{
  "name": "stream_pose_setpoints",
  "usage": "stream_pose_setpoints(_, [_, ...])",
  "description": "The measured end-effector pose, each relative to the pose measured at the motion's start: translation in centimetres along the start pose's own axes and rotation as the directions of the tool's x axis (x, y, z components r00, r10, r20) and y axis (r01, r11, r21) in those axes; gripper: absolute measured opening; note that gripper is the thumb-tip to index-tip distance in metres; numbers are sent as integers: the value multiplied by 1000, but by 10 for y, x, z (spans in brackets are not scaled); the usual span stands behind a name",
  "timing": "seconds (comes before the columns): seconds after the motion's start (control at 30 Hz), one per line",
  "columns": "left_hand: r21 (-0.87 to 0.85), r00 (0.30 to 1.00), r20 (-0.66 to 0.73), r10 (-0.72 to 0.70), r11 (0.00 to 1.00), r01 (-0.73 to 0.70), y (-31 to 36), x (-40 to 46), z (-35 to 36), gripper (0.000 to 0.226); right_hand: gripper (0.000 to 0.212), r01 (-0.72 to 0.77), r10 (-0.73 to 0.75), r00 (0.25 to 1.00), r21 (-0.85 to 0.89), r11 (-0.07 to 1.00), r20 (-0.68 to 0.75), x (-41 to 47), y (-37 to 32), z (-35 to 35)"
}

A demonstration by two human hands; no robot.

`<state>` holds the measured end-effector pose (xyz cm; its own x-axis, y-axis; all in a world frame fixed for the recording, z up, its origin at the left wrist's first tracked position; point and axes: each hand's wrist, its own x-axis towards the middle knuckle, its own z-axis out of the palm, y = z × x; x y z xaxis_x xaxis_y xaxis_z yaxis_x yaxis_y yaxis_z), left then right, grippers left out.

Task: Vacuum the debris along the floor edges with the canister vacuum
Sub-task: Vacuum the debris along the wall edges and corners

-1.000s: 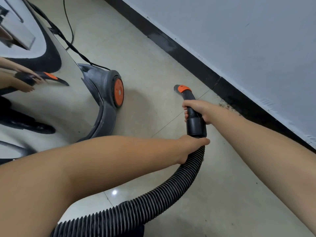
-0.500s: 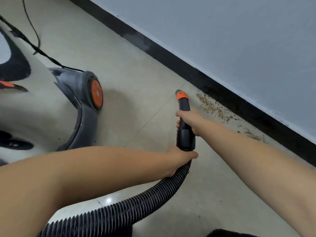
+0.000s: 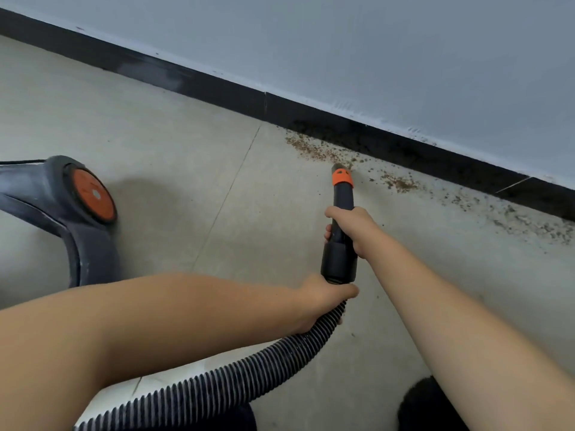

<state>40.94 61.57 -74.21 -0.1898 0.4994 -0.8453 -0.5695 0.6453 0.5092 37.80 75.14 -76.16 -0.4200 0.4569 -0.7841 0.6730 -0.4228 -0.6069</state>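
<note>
Nearest the camera, the ribbed hose runs up from the bottom edge toward the hands; a dark shape at bottom right is too cropped to identify. Left hand grips the hose right where it meets the black cuff, fingers curled round it. Right hand sits further up, fingers wrapped round the nozzle tube, thumb side toward the camera. Canister with its orange wheel hub is off to the left, well apart from the hands, only partly in view. Nozzle tip, orange collar, points at the floor and has reached the near edge of the debris, the brown crumb patch lying against the black skirting. Cannot tell if the tip actually touches the tile. More debris trails to the right along the skirting, a second brown clump then a sparse dark scatter out to the frame edge. Step in hand, as judged: start of the suction pass on the edge debris, most of it not yet picked up. Next move likely calls for keeping the tip low and close to the skirting, sweeping through the left patch, then working right along the wall line, left hand feeding hose slack so the nozzle doesn't get tugged back. Wall beyond is plain pale.
</note>
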Motion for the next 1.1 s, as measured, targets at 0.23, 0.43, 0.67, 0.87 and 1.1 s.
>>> stream_pose_setpoints(0.23, [-91, 999, -37, 13, 996, -16, 7, -17, -5, 16, 17, -32, 40, 988, -53, 998, 146, -12, -18, 18])
stream_pose_setpoints(0.43, [-108, 998, -58, -5, 994, -1, -7, -23, -8, 19, 19, -38, 56, 975, -88, 995, 216, -19, -9, 33])
stream_pose_setpoints(0.67, [131, 997, 81, -11, 991, 0, -17, -24, 19, 20, 15, -65, 71, 997, 182, 981, -30, -30, 33, -30])
stream_pose_setpoints(0.87, [82, 995, 99, -24, 996, 16, -39, -31, 38, 17, 17, -93, 82, 992, 115, 989, 101, -44, 48, -34])
stream_pose_setpoints(1.1, [43, 1000, 6, -12, 999, 12, -36, -31, 25, 20, 19, -75, 61, 981, 70, 995, 183, -37, 38, -12])
